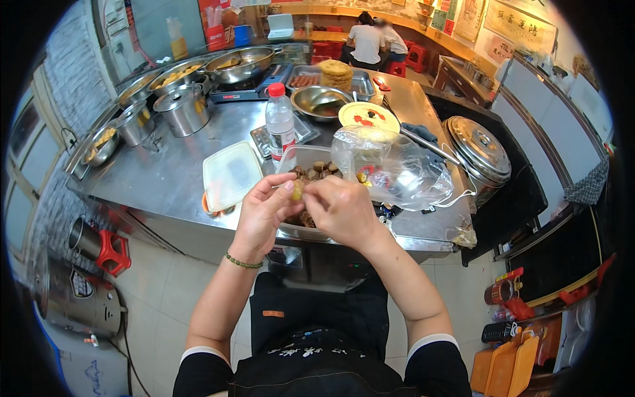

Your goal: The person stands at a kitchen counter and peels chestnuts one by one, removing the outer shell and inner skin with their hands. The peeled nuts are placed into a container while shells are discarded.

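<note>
My left hand [258, 212], with a green bead bracelet at the wrist, holds a yellowish peeled chestnut [297, 190] between thumb and fingers. The fingertips of my right hand [347, 209] pinch at the same chestnut from the other side. Beneath my hands, brown unpeeled chestnuts [320, 169] fill part of a translucent plastic container [303, 151]. Brown shell pieces [303, 218] show nearer me, partly hidden by my hands. To the right lies a clear plastic bag [416, 171] with a few yellow pieces [364, 178] near its left side.
A red-capped water bottle [280, 119] stands behind the container. A pale plastic lid [232, 173] lies left on the steel table [163, 173]. Pots [183, 111], a wok [240, 64] and a steel bowl [320, 101] sit farther back. Seated people [367, 42] are beyond.
</note>
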Demonstrator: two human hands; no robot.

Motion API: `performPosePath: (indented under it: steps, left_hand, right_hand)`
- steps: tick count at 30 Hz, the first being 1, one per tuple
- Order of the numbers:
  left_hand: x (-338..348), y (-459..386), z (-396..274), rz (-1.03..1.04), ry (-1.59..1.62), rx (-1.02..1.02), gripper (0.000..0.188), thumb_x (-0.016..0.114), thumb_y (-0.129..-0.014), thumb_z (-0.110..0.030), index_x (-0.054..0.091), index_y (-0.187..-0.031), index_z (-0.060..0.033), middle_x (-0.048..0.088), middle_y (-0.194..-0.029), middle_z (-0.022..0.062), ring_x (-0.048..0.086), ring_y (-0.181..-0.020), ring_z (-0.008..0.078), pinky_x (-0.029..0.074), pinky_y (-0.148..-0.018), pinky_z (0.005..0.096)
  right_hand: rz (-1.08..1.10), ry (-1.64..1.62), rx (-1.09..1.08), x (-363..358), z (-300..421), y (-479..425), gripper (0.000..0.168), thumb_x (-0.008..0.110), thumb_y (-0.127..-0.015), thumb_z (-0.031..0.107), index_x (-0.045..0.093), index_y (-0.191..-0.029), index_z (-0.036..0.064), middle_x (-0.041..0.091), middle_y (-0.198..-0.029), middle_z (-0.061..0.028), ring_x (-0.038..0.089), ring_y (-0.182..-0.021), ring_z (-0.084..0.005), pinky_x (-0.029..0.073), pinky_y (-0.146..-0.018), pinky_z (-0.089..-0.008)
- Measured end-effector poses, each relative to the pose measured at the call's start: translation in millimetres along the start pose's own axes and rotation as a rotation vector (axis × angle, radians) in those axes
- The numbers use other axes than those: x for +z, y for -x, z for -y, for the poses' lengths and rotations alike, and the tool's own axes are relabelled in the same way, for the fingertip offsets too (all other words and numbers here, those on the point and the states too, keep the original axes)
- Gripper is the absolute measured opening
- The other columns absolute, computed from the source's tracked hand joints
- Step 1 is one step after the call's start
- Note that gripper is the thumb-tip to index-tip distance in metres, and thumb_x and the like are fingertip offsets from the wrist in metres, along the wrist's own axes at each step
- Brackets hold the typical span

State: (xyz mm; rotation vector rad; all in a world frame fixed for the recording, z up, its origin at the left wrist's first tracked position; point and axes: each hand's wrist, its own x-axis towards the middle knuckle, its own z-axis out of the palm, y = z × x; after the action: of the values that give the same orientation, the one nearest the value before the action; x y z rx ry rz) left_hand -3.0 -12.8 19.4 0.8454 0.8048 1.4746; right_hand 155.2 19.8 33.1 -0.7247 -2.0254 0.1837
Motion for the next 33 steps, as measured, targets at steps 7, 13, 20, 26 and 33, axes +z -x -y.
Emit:
performPosePath:
  steps: [7, 13, 20, 26, 33]
  left_hand:
    - [5, 4, 6, -0.046, -0.114, 0.078, 0.018, 0.060, -0.088, -0.010, 0.060, -0.103, 0.0007, 0.064, -0.095, 0.0076, 0.062, -0.080, 0.0127, 0.054, -0.071, 0.0247]
    - [4, 7, 7, -0.028, -0.115, 0.076, 0.016, 0.061, -0.087, -0.009, 0.061, -0.100, 0.0016, 0.065, -0.093, 0.0090, 0.063, -0.078, 0.0129, 0.054, -0.068, 0.0256]
    - [3, 10, 4, 0.007, -0.061, 0.034, 0.016, 0.060, -0.088, -0.009, 0.062, -0.101, 0.0012, 0.065, -0.092, 0.0092, 0.063, -0.077, 0.0126, 0.054, -0.067, 0.0241]
    - [-2, 10, -1, 0.009, -0.073, 0.011, 0.016, 0.059, -0.089, -0.010, 0.062, -0.101, 0.0008, 0.065, -0.091, 0.0091, 0.064, -0.073, 0.0135, 0.054, -0.066, 0.0234]
    - [3, 10, 4, 0.021, -0.291, 0.137, 0.015, 0.064, -0.086, -0.008, 0.064, -0.097, 0.0017, 0.066, -0.088, 0.0087, 0.063, -0.073, 0.0120, 0.054, -0.065, 0.0238]
  right_hand:
    - [0.047, 0.089, -0.112, 0, 0, 2, 0.008, 0.060, -0.074, 0.008, 0.058, -0.069, 0.002, 0.059, -0.066, -0.0123, 0.060, -0.061, -0.0287, 0.049, -0.056, -0.0374]
    - [0.090, 0.047, -0.176, -4, -3, 1, 0.010, 0.061, -0.070, 0.007, 0.052, -0.067, 0.001, 0.055, -0.063, -0.0123, 0.058, -0.060, -0.0287, 0.048, -0.054, -0.0375]
    - [0.121, -0.253, 0.101, -8, -1, -2, 0.009, 0.062, -0.070, 0.006, 0.055, -0.067, 0.001, 0.056, -0.061, -0.0133, 0.058, -0.056, -0.0291, 0.047, -0.053, -0.0352]
    - [0.140, -0.220, -0.021, -9, -11, -2, 0.009, 0.063, -0.072, 0.009, 0.063, -0.075, 0.000, 0.061, -0.067, -0.0160, 0.060, -0.060, -0.0318, 0.047, -0.055, -0.0377]
    - [0.249, -0.072, -0.073, -16, -7, -5, 0.007, 0.063, -0.070, 0.006, 0.060, -0.067, 0.001, 0.059, -0.062, -0.0137, 0.059, -0.058, -0.0297, 0.047, -0.053, -0.0366]
